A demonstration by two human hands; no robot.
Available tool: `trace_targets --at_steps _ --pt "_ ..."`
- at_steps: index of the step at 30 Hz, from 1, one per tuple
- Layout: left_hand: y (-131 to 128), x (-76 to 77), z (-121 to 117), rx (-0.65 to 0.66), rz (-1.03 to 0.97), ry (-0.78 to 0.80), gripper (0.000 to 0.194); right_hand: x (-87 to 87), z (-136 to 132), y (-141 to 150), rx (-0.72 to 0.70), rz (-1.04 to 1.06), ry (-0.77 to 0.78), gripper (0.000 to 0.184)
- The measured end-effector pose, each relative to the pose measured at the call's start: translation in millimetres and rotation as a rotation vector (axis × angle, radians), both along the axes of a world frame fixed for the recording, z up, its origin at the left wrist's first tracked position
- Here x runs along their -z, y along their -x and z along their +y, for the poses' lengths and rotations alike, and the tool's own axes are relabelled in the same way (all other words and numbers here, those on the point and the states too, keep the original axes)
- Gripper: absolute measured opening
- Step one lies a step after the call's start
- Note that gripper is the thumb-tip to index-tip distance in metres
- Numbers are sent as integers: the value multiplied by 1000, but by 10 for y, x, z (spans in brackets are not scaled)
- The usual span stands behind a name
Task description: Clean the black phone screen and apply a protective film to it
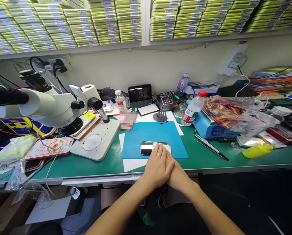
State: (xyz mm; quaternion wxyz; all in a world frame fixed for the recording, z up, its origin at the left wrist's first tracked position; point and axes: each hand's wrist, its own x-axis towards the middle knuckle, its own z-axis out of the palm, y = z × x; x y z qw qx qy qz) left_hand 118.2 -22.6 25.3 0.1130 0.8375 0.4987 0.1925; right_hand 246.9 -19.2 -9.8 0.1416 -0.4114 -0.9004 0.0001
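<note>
A phone-like slab (146, 148) with a dark, glossy face and light edge lies on the blue mat (136, 133). A folded white cloth or tissue (168, 148) covers its right part. My left hand (159, 163), with a ring on one finger, lies across my right hand, its fingers stretched flat over the cloth. Beneath it, my right hand (174, 169) reaches to the cloth's near edge. Its visible fingers look straight, but most are covered. Whether the right fingers pinch the cloth is hidden.
A microscope (45, 104) and its pale base (97, 147) stand left. Right of the mat are tweezers (211, 147), a red-capped bottle (193, 109), a blue box (209, 125) under plastic bags and a yellow bottle (257, 151). A black holder (161, 116) stands behind the mat.
</note>
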Motion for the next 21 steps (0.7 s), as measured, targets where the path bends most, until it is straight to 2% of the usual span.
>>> trace_targets --at_steps 3,7,12,16,21 --pt "20 -14 134 1 -14 19 66 -18 133 50 -2 -19 24 86" --pt "270 -19 239 -72 -27 42 62 -104 280 342 -67 -20 36 84" --pt "555 -3 106 -149 1 58 60 -161 216 673 -114 11 35 79" --pt "409 19 -65 -167 43 1 60 -153 33 509 -126 36 24 78" --pt "26 29 -80 -50 13 -13 65 -43 -63 39 -37 82 -9 80"
